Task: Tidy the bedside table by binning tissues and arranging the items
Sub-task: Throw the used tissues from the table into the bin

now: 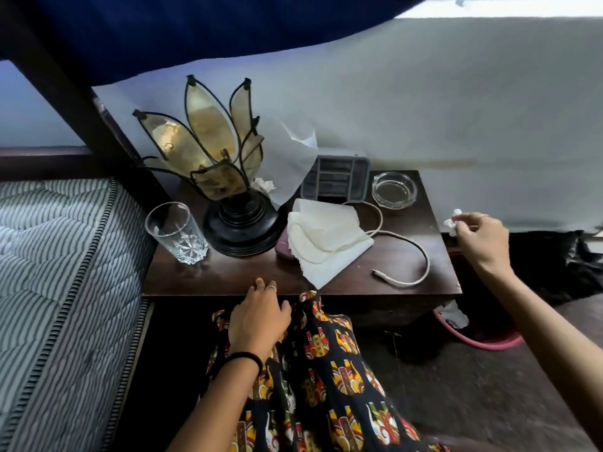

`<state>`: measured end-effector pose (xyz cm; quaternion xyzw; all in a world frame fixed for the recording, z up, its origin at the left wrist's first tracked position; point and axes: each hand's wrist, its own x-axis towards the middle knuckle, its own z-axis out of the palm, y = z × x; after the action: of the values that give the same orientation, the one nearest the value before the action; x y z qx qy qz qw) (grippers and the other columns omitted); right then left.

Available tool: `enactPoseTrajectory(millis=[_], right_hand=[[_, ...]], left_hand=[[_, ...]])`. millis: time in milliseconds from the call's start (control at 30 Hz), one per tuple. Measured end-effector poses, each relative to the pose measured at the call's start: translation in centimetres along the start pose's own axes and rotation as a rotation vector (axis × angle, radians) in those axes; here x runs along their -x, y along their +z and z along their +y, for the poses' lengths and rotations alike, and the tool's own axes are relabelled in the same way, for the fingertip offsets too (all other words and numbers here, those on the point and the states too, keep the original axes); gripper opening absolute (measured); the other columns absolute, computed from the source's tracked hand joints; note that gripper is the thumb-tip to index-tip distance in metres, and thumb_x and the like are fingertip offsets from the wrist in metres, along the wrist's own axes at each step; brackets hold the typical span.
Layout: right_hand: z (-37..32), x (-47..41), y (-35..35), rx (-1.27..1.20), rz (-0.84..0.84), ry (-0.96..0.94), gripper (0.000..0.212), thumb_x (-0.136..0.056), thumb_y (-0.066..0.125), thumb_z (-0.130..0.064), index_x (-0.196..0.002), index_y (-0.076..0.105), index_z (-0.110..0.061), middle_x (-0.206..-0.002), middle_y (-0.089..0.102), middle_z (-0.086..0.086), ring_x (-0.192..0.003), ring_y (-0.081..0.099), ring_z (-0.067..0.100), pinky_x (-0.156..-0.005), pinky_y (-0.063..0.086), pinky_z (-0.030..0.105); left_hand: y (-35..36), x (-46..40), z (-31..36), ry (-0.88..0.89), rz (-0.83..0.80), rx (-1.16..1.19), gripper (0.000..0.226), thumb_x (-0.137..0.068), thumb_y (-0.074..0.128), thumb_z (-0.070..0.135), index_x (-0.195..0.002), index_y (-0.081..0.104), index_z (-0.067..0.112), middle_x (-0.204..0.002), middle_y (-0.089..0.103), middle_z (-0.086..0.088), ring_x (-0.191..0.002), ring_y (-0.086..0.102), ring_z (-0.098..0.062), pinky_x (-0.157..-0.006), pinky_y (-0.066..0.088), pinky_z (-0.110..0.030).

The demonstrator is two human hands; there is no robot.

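My right hand [479, 238] pinches a small crumpled tissue [453, 223] just past the right edge of the dark wooden bedside table [228, 272]. At the table's front edge, my left hand [259, 316] rests on my patterned clothing and holds nothing. Flat white tissues [326, 243] lie in the middle of the table, over a pink-purple object [283, 246]. Another crumpled tissue [263, 184] sits behind the petal-shaped lamp [225, 171]. A white cable [411, 256] loops across the right half. An upright drinking glass [176, 233] occupies the front left.
A grey compartment tray [336, 177] leans against the white wall at the back. A glass ashtray [394, 190] sits at the back right. A striped mattress [65, 272] borders the table on the left. A pink rim [483, 342] shows on the floor, lower right.
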<state>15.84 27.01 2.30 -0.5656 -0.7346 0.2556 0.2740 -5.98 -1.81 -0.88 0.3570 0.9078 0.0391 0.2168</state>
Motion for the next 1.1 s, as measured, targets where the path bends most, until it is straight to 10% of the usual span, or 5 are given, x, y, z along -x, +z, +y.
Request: enactPoseTrajectory(millis=[167,367,600,833,1100], right_hand=[[6.4,0.4,-0.4,-0.183,-0.005,0.407,0.029,-0.082,0.060,-0.015,-0.106,0.071,-0.002,-0.090,0.071,0.015,-0.098,0.063,0.022,-0.093,0.046,0.035],[11.6,1.3,0.0,-0.548,-0.012,0.780,0.013,-0.087,0.051,0.001,-0.094,0.061,-0.004,-0.084,0.057,0.010,-0.071,0.056,0.012,-0.049,0.050,0.014],[12.5,0.7,0.0,-0.540,0.153,0.866,0.031,-0.088,0.052,-0.003,-0.118,0.059,0.003,-0.107,0.056,0.015,-0.085,0.060,0.023,-0.076,0.053,0.028],[6.2,-0.8,0.7,-0.508,0.147,0.539,0.031,-0.086,0.042,-0.003,-0.111,0.061,-0.002,-0.086,0.057,0.010,-0.063,0.056,0.013,-0.059,0.053,0.019],[-8.7,0.3,3.7,-0.263,-0.011,-0.329,0.024,-0.083,0.052,-0.004,-0.103,0.065,-0.009,-0.106,0.064,0.012,-0.089,0.063,0.026,-0.077,0.051,0.027]], left_hand=[[-0.1,-0.2,0.4,-0.029,0.004,-0.007,0.057,-0.094,0.039,0.041,-0.145,0.033,0.017,-0.156,0.027,-0.007,-0.139,0.034,-0.021,-0.099,0.043,-0.038],[0.0,-0.4,0.8,-0.040,0.005,-0.037,0.057,-0.095,0.038,0.039,-0.146,0.033,0.015,-0.155,0.027,-0.010,-0.137,0.037,-0.023,-0.099,0.043,-0.038],[0.1,-0.5,0.7,-0.035,0.004,-0.041,0.055,-0.096,0.038,0.038,-0.146,0.033,0.015,-0.156,0.026,-0.010,-0.138,0.036,-0.022,-0.098,0.045,-0.038],[0.0,-0.5,0.7,-0.018,-0.025,-0.109,0.057,-0.095,0.037,0.040,-0.147,0.031,0.015,-0.156,0.025,-0.012,-0.139,0.033,-0.023,-0.101,0.042,-0.040],[-0.1,-0.4,-0.1,0.062,-0.090,-0.196,0.064,-0.097,0.036,0.044,-0.150,0.017,0.014,-0.159,0.013,-0.014,-0.146,0.017,-0.024,-0.106,0.039,-0.042]])
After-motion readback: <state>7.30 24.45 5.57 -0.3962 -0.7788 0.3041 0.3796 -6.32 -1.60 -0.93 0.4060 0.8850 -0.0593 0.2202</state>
